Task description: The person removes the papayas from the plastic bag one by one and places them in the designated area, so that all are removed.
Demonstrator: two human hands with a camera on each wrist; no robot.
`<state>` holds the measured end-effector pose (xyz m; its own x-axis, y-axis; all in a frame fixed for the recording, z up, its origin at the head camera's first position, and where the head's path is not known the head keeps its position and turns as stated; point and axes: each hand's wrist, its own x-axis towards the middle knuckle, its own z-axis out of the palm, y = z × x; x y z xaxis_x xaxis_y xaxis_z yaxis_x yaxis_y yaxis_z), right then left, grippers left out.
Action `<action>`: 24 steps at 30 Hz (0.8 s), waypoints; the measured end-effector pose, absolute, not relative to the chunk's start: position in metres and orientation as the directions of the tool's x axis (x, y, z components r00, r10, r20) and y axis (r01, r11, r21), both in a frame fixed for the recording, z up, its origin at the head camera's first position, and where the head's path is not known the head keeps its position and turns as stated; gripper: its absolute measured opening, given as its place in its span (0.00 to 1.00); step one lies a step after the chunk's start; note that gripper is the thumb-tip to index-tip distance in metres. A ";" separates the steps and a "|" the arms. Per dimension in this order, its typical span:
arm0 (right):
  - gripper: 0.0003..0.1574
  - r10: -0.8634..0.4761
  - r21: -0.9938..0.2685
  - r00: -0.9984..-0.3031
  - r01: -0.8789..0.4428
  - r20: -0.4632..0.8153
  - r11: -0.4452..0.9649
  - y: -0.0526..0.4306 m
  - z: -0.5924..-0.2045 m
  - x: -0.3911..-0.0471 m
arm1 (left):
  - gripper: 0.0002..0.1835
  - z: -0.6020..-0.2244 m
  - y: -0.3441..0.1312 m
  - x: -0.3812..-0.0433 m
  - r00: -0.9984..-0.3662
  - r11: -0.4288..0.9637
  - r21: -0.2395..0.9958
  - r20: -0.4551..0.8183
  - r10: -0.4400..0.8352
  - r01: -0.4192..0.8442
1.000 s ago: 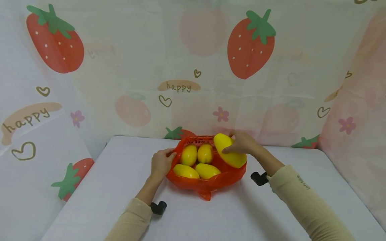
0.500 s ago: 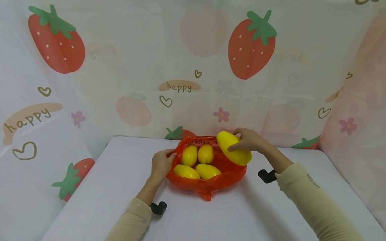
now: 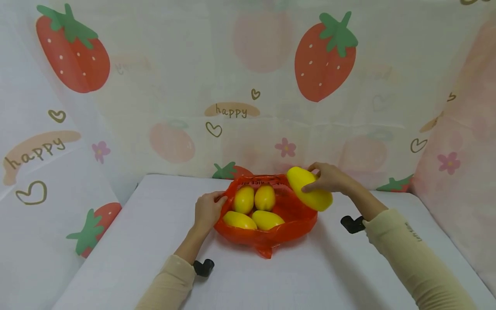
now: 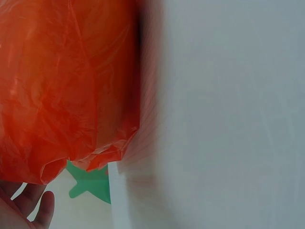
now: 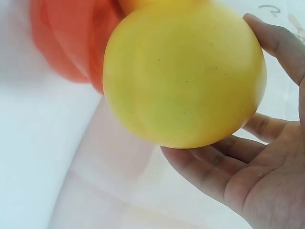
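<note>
the right hand (image 3: 328,177) holds a big fruit (image 3: 311,198) at the red bag (image 3: 267,236).
right of centre in the head view, the yellow big fruit tilts, its upper end to the left, overlapping the bag's right rim; whether they touch cannot be told. the right hand's thumb and fingers grip its upper right side. the left hand (image 3: 208,209) pinches the bag's left rim. inside the bag, near the middle of the frame, four small fruits (image 3: 265,198) lie, two behind and two in front, also yellow. the bag sits wide-mouthed on the white counter (image 3: 248,284).
</note>
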<state>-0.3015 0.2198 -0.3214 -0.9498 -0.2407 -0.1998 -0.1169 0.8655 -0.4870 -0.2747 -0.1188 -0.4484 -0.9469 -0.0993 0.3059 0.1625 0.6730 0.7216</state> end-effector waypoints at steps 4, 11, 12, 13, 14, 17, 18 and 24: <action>0.48 -0.231 -0.482 -0.954 -0.112 -0.194 0.869 0.225 -0.320 -0.302 | 0.15 -0.447 -0.118 -0.275 -0.951 0.671 0.726 0.291 -0.105 0.148; 0.48 -0.232 -0.466 -0.955 -0.121 -0.187 0.877 0.238 -0.321 -0.304 | 0.14 -0.448 -0.118 -0.276 -0.949 0.679 0.718 0.298 -0.103 0.152; 0.48 -0.232 -0.459 -0.955 -0.125 -0.185 0.879 0.240 -0.321 -0.305 | 0.14 -0.449 -0.119 -0.276 -0.948 0.681 0.716 0.301 -0.103 0.153; 0.48 -0.233 -0.453 -0.956 -0.129 -0.181 0.882 0.242 -0.321 -0.305 | 0.14 -0.449 -0.119 -0.276 -0.947 0.681 0.716 0.303 -0.104 0.154; 0.48 -0.231 -0.447 -0.957 -0.130 -0.177 0.885 0.243 -0.322 -0.306 | 0.14 -0.449 -0.119 -0.276 -0.947 0.683 0.714 0.305 -0.104 0.155; 0.48 -0.221 -0.441 -0.960 -0.126 -0.171 0.889 0.248 -0.321 -0.306 | 0.14 -0.449 -0.119 -0.276 -0.945 0.685 0.711 0.311 -0.105 0.158; 0.48 -0.213 -0.440 -0.961 -0.118 -0.174 0.890 0.249 -0.321 -0.306 | 0.14 -0.449 -0.119 -0.276 -0.943 0.687 0.708 0.316 -0.103 0.162; 0.49 -0.180 -0.439 -0.966 -0.081 -0.188 0.895 0.258 -0.321 -0.307 | 0.14 -0.448 -0.119 -0.275 -0.943 0.685 0.709 0.317 -0.099 0.166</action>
